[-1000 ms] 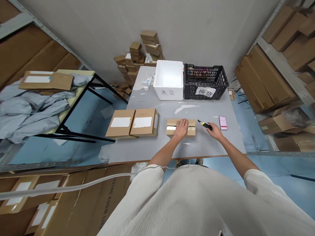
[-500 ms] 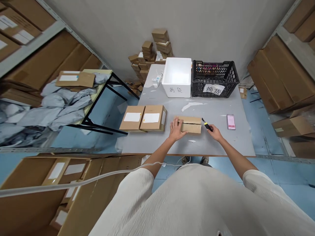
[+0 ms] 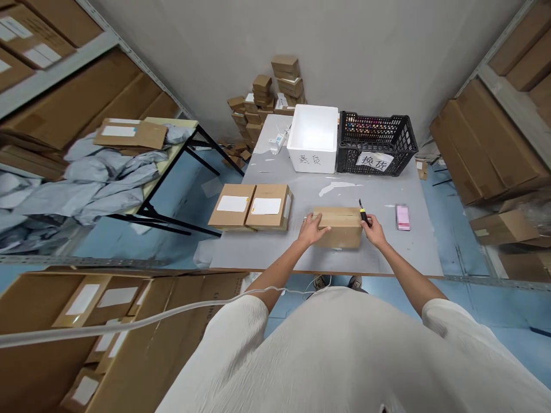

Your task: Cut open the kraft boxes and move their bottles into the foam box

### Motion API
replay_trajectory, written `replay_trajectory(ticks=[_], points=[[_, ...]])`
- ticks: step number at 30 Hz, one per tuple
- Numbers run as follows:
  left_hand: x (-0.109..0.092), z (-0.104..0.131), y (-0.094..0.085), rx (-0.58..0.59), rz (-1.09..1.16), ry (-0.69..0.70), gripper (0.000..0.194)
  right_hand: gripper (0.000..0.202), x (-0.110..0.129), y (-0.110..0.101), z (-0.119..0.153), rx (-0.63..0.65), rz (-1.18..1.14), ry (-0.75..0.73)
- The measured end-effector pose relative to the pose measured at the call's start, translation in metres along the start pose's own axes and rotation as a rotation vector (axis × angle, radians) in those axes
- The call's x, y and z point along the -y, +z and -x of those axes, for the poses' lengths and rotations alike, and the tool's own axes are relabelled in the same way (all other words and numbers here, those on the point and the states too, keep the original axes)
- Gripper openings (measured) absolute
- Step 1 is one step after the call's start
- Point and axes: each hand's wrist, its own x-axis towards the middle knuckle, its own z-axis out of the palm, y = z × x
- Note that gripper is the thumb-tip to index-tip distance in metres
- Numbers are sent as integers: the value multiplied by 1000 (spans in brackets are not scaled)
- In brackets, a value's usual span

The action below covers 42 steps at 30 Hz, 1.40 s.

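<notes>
A small brown cardboard box [image 3: 338, 230] lies on the grey table [image 3: 258, 252] in front of me, its top and near side showing. My left hand [image 3: 311, 229] grips the box's left end, the thumb along the near side and the fingers over the top edge. At the other end, my right hand [image 3: 372, 229] has its fingers wrapped round a black and yellow utility knife [image 3: 364, 214]. The knife's blade points up and away from me, beside the box's far right corner. Whether the right fingers also touch the box, I cannot tell.
Two labelled boxes [image 3: 267, 206] stand to the left on the table. At the back are a white foam bin [image 3: 312, 160] and a black plastic crate [image 3: 374, 149]. A phone [image 3: 403, 218] lies to the right. A white cable [image 3: 172, 311] crosses low on the left.
The box has been turned: the face with the dark open seam no longer shows, and a plain side faces me. My right hand has brought the knife against the box's right end.
</notes>
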Motion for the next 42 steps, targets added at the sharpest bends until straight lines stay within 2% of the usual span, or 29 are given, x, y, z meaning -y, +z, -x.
replay_trajectory(ticks=[3, 7, 12, 17, 21, 26, 29, 32, 35, 42], points=[[-9, -8, -3, 14, -27, 27, 81, 64, -2, -6, 3, -189, -14, 43], [-18, -20, -8, 98, -23, 13, 66, 68, -7, -7, 2, -217, -24, 108], [-23, -29, -3, 0, 55, 5, 60, 71, -20, -7, -6, -251, -113, 120], [-15, -29, 13, 46, 116, -42, 87, 60, -28, -3, -12, -235, -190, 125], [-5, -24, 23, 103, 150, -14, 91, 58, -33, 3, -13, -204, -178, 144], [2, -19, 32, 187, 202, -8, 121, 56, -37, 11, -11, -243, -178, 171], [4, -17, 36, 214, 204, 7, 127, 54, -34, 13, -8, -261, -154, 183], [5, -15, 32, 240, 166, -18, 121, 52, -24, 10, -3, -278, -116, 201], [4, -11, 21, 256, 127, -9, 108, 49, -12, 1, -1, -308, -76, 220], [-4, -8, -10, 273, 26, 109, 50, 43, 8, -22, -7, -381, 1, 221]])
